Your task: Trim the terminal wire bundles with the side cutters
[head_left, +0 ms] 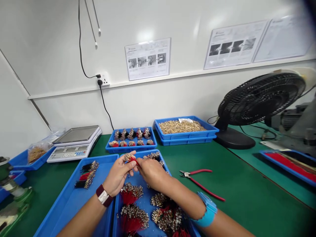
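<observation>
My left hand (118, 176) pinches a small bundle of red wires with metal terminals (130, 159), held above a blue tray (145, 210). My right hand (151, 171) meets it from the right, fingers closed on the same bundle. Under my hands the tray holds several more bundles of red wires with brass terminals (132, 192). A dark red watch sits on my left wrist and a light blue band on my right.
A second blue tray (74, 197) at left holds black and red wire bundles (87, 174). Red-handled cutters (197, 179) lie on the green mat. Behind stand a tray of sorted bundles (132, 140), a tray of loose terminals (185, 126), a scale (74, 143) and a black fan (259, 105).
</observation>
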The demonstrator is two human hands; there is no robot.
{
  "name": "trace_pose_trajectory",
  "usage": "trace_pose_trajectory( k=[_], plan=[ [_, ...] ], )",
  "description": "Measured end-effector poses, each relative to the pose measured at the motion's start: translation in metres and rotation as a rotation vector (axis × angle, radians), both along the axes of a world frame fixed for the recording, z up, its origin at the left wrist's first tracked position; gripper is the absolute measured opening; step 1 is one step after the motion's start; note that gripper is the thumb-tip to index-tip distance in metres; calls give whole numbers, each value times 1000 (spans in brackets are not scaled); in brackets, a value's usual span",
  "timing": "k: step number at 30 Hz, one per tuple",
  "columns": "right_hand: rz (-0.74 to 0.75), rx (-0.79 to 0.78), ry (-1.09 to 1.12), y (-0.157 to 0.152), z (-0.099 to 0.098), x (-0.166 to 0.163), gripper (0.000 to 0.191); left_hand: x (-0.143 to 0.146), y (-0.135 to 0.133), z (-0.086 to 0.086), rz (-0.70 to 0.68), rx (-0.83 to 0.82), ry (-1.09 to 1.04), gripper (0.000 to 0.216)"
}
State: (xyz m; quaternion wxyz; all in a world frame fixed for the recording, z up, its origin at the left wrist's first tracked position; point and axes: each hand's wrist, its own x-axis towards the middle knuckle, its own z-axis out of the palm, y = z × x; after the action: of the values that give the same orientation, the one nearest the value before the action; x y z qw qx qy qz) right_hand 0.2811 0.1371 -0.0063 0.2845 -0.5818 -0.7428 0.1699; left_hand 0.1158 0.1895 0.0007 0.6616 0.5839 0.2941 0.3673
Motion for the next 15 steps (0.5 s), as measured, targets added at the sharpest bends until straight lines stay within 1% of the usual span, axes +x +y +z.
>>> trace_pose_trajectory(
  k=[2,3,5,6,8,10,12,14,15],
  plan=[
    [83,-56,103,1,1,6,25,-8,9,3,-22,89,113,66],
    [133,-89,157,3,1,8,28,-11,13,4,1,161,160,60],
    [219,-155,250,4,1,8,33,-16,15,6,30,248,180,50],
    [253,-182,283,5,1,7,35,-15,14,5,18,258,172,49],
    [310,-225,316,4,-1,2,36,-11,6,2,-53,191,148,50],
    [345,-244,309,3,-3,1,38,-6,-1,-1,-95,18,71,52],
    [348,-230,262,4,-3,5,38,-4,-1,-1,-38,-124,-79,46],
    [312,-182,173,10,-3,12,37,-10,11,2,60,-154,-260,36],
    [286,-153,111,16,-4,16,37,-15,20,4,90,-150,-300,32]
  ],
)
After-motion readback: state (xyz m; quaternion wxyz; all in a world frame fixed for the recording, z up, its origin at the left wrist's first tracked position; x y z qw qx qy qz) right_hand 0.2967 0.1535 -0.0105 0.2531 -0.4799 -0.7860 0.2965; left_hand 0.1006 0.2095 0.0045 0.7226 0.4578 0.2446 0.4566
